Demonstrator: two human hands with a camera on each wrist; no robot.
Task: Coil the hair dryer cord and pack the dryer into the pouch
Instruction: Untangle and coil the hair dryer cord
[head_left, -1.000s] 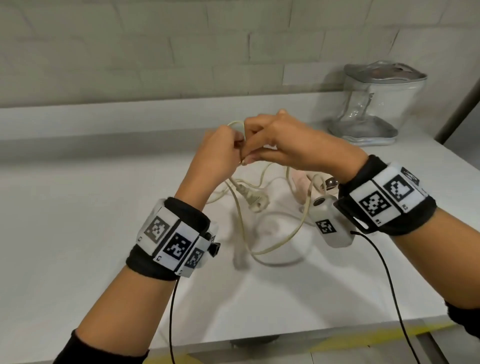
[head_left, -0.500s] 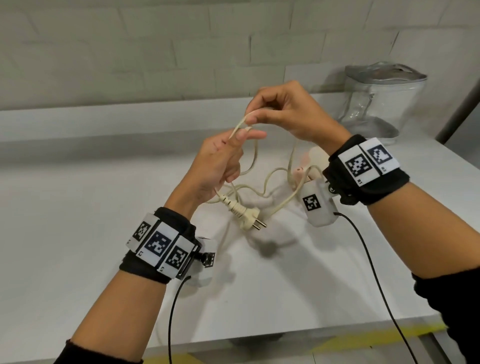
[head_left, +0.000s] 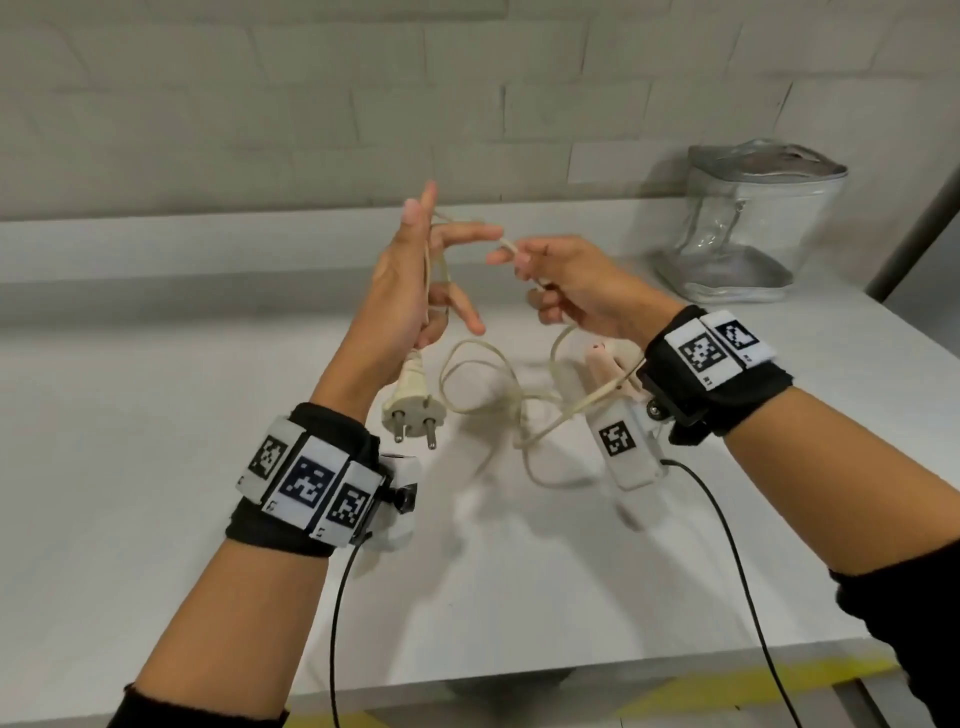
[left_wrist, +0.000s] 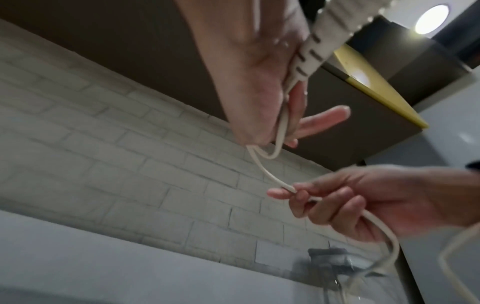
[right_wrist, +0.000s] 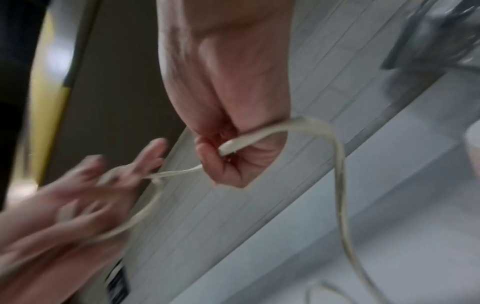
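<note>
My left hand (head_left: 410, 291) is raised with its palm turned right and its upper fingers spread. The cream hair dryer cord (head_left: 470, 343) runs up the palm and over the fingers, gripped by the lower fingers near the plug (head_left: 413, 405), which hangs below the palm with its prongs toward me. In the left wrist view the plug's ribbed sleeve (left_wrist: 317, 41) lies against the palm. My right hand (head_left: 566, 286) pinches the cord (right_wrist: 340, 185) a short way to the right. The pink dryer (head_left: 602, 358) lies on the table, mostly hidden behind my right wrist. The clear silver-trimmed pouch (head_left: 753, 223) stands far right.
The white table (head_left: 156, 415) ends at a raised ledge under a grey brick wall. Slack cord loops lie on the table between my wrists. Black cables trail from both wrist cameras over the table's front edge (head_left: 519, 670).
My left hand has risen and spread its fingers, lifting the plug off the table. My right hand has dropped from above to the right, drawing the cord over the left fingers.
</note>
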